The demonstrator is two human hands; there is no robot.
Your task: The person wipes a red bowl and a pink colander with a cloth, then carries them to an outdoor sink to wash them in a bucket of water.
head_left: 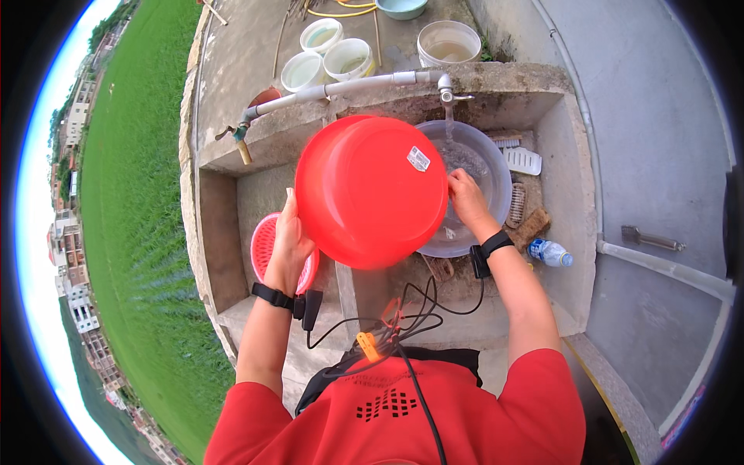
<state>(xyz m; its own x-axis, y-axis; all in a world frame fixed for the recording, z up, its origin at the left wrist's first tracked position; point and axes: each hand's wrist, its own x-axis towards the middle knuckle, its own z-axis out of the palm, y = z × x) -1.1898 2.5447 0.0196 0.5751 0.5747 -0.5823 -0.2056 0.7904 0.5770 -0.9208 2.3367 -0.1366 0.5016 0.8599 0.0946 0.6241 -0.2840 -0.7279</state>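
A red plastic basin (372, 192), its underside with a small sticker facing the camera, is held between both hands over a concrete sink. My left hand (290, 235) grips its left edge; the fingers go partly behind it. At its right edge, my right hand (465, 195) pinches the rim. Behind and to the right lies a translucent plastic basin (501, 203) holding water, under a running metal tap (446, 93). A pink plastic colander (264, 247) sits below my left hand, partly covered by it and the red basin.
Right of the translucent basin lie a white slotted soap dish (523, 161), scrub brushes (516, 205) and a plastic bottle (549, 253). White buckets (349, 60) stand beyond the sink's concrete wall. A grey pipe (349, 87) crosses above its far edge. Black cables (418, 314) hang before me.
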